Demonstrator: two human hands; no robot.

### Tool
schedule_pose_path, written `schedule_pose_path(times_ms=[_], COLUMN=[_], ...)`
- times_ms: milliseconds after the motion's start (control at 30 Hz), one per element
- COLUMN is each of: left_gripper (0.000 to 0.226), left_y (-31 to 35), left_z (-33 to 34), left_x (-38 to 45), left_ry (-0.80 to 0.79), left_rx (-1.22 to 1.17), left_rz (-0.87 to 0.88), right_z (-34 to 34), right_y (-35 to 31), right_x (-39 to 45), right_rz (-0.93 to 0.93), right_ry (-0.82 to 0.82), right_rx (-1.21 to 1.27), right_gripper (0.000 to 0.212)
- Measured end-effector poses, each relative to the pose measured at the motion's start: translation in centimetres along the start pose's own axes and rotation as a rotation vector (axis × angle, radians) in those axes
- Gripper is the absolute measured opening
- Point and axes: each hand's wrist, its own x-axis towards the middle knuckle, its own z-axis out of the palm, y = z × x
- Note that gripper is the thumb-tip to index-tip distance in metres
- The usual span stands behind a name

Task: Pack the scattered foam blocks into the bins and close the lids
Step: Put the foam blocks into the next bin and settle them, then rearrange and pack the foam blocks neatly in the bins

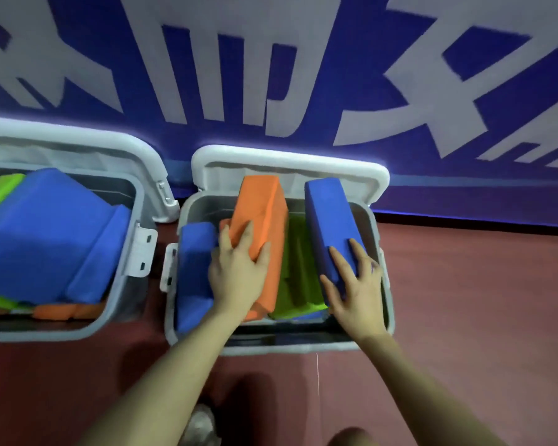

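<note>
Two grey bins stand on the red floor with their white lids tipped back. In the right bin (388, 304) an orange foam block (264, 207) stands tilted on end, and my left hand (239, 268) presses on its near face with spread fingers. My right hand (355, 284) grips the near end of a blue foam block (329, 220) that leans against the bin's right side. Another blue block (194, 268) stands at the left wall and a green block (297, 278) lies between the two hands. The left bin (132, 275) holds large blue blocks (45, 233) over green and orange ones.
A blue wall with big white lettering (271, 75) rises right behind the bins. The right bin's lid (290, 165) and the left bin's lid (78, 140) lean back against it. Red floor (480, 300) stretches to the right. A shoe (200, 426) shows at the bottom edge.
</note>
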Motion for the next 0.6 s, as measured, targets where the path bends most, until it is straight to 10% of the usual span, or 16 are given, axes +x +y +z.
schedule_pose_path(times_ms=[433, 600], left_gripper=[0.082, 0.094], left_y=[-5.9, -7.5], left_z=[8.5, 7.8], left_x=[0.5, -1.3], left_ry=[-0.037, -0.158], left_rx=[-0.252, 0.064], left_rz=[0.361, 0.418], right_z=[5.6, 4.9], right_y=[3.9, 4.1], right_x=[-0.5, -2.3], right_rz=[-0.111, -0.090], right_ry=[0.266, 0.222], right_rx=[0.154, 0.194], right_gripper=[0.045, 0.065])
